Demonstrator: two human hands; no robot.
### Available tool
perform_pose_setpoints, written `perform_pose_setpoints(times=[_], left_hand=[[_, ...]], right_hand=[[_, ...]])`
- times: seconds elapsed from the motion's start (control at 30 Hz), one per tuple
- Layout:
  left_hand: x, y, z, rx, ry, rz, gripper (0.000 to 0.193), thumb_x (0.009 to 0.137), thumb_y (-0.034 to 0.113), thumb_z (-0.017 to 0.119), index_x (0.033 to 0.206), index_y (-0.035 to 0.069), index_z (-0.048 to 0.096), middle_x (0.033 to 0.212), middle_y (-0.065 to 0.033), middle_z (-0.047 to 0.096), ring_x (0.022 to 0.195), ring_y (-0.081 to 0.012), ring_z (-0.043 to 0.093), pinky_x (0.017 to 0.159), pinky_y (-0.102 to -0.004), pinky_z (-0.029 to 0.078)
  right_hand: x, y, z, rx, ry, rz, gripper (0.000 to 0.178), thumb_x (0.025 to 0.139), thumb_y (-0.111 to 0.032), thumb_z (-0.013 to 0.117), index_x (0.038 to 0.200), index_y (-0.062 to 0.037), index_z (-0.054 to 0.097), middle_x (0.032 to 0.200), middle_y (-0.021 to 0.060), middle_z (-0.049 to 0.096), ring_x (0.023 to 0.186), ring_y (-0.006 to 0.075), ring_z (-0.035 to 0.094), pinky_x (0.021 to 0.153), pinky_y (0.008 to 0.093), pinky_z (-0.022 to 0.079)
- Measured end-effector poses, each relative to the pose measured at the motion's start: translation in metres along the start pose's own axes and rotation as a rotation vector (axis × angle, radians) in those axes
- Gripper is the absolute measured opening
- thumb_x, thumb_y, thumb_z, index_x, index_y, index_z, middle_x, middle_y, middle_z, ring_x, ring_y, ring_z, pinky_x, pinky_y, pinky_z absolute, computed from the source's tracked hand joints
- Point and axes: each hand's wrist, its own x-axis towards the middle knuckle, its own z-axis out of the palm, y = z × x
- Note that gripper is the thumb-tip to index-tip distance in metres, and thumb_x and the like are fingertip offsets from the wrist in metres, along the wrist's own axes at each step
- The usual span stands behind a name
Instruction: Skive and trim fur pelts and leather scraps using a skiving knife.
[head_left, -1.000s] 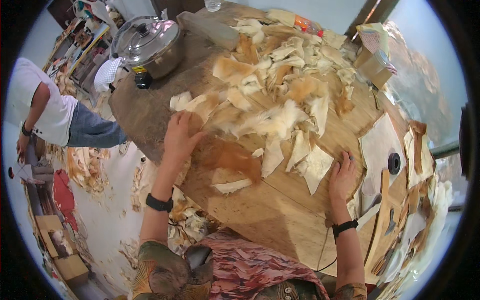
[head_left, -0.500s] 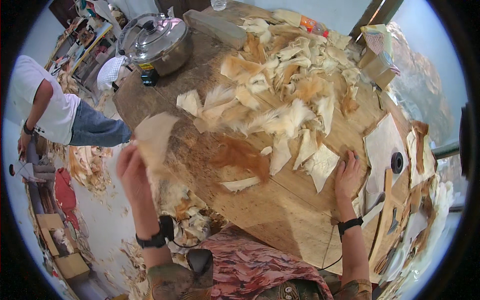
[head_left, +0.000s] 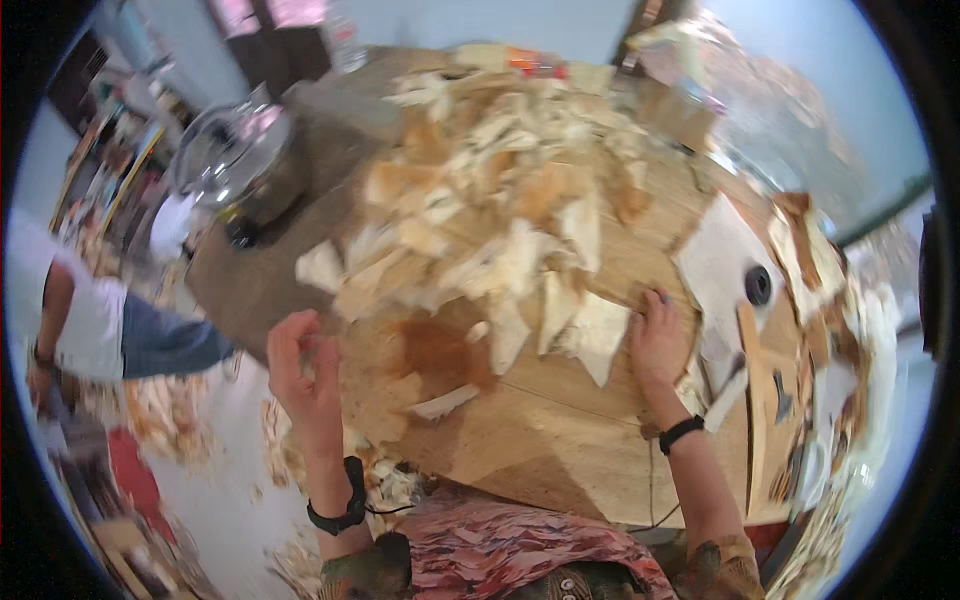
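My left hand is raised over the left edge of the wooden table, fingers bent and apart, with no hide piece visible in it. My right hand rests palm down on the tabletop, fingers stretched out. Just left of it lies a cream hide piece with pointed corners. Between the hands is a reddish-brown fur piece, with a narrow pale strip at its near edge. Beyond them spreads a heap of cream and tan fur scraps. Motion blurs the view.
A lidded metal pot stands at the far left of the table. On the right are a pale sheet, a black ring-shaped roll and a wooden strip. Another person stands at left. Scraps litter the floor.
The tan fur piece has left my left hand; where it landed is unclear. That hand has turned, fingers now bent. My right hand stays on the table while the whole view has shifted.
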Motion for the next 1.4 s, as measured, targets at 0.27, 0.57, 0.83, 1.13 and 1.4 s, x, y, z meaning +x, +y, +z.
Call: perform_pose_setpoints(times=[0.27, 0.57, 0.83, 1.13, 1.4], left_hand=[[-0.052, 0.054, 0.07, 0.033, -0.759, 0.368, 0.051, 0.072, 0.002, 0.067, 0.121, 0.004, 0.054, 0.124, -0.0165, 0.05, 0.115, -0.0341, 0.048, 0.095, -0.0419, 0.04], [-0.091, 0.092, 0.111, -0.002, -0.903, 0.585, 0.046, 0.071, 0.0, 0.068, 0.115, -0.001, 0.054, 0.127, -0.0206, 0.047, 0.115, -0.0392, 0.046, 0.094, -0.0445, 0.04], [-0.135, 0.131, 0.123, 0.192, -0.917, 0.584, 0.049, 0.069, -0.001, 0.066, 0.116, -0.004, 0.051, 0.127, -0.0249, 0.044, 0.115, -0.0425, 0.045, 0.095, -0.046, 0.039], [-0.186, 0.176, 0.205, 0.211, -0.978, 0.407, 0.06, 0.077, 0.005, 0.062, 0.13, -0.007, 0.039, 0.141, -0.0261, 0.028, 0.13, -0.0407, 0.031, 0.107, -0.0436, 0.027], [-0.227, 0.164, 0.236, 0.412, -0.901, 0.361, 0.063, 0.085, 0.008, 0.054, 0.139, -0.005, 0.025, 0.147, -0.0226, 0.021, 0.135, -0.0391, 0.023, 0.11, -0.0456, 0.021]], right_hand=[[0.002, -0.003, 0.033, 0.197, 0.074, -0.024, 0.039, 0.084, -0.017, 0.052, 0.121, -0.004, 0.049, 0.126, 0.0201, 0.046, 0.122, 0.0357, 0.04, 0.105, 0.0463, 0.03], [-0.004, 0.022, 0.003, 0.346, -0.011, 0.074, 0.048, 0.079, -0.021, 0.062, 0.121, -0.0041, 0.048, 0.121, 0.0175, 0.049, 0.115, 0.0351, 0.045, 0.1, 0.0412, 0.037], [-0.044, 0.173, -0.084, 1.055, -0.059, 0.213, 0.045, 0.079, -0.026, 0.068, 0.115, -0.0015, 0.057, 0.109, 0.0137, 0.06, 0.096, 0.0245, 0.06, 0.08, 0.0337, 0.05], [-0.128, 0.438, -0.196, 1.354, 0.064, 0.985, 0.024, 0.087, -0.014, 0.061, 0.104, 0.0025, 0.059, 0.094, 0.0092, 0.066, 0.083, 0.0154, 0.065, 0.073, 0.0273, 0.055], [-0.057, 0.54, -0.164, 1.458, 0.297, 1.082, 0.025, 0.083, -0.01, 0.064, 0.101, 0.0029, 0.053, 0.095, 0.0145, 0.059, 0.079, 0.0209, 0.062, 0.071, 0.0306, 0.055]])
